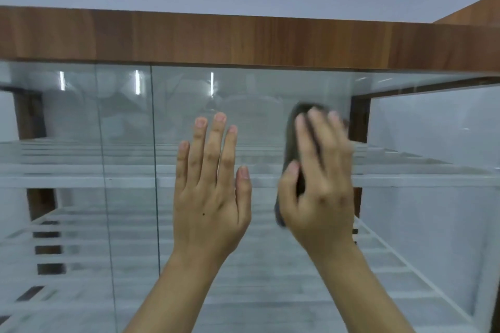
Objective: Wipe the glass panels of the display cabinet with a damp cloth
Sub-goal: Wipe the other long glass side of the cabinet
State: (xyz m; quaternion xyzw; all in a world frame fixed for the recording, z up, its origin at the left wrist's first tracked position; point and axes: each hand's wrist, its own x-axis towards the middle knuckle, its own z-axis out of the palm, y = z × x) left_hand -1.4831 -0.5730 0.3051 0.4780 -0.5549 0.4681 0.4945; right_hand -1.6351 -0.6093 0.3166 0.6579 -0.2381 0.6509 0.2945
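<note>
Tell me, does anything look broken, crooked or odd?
Nothing stands out. The glass looks whole, the shelves sit level, the left hand lies flat on the glass, the right hand holds a grey cloth to it.

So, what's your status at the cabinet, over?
Left hand open, flat at glass. Right hand holds cloth on glass, blurred. Nothing in the way.
</note>
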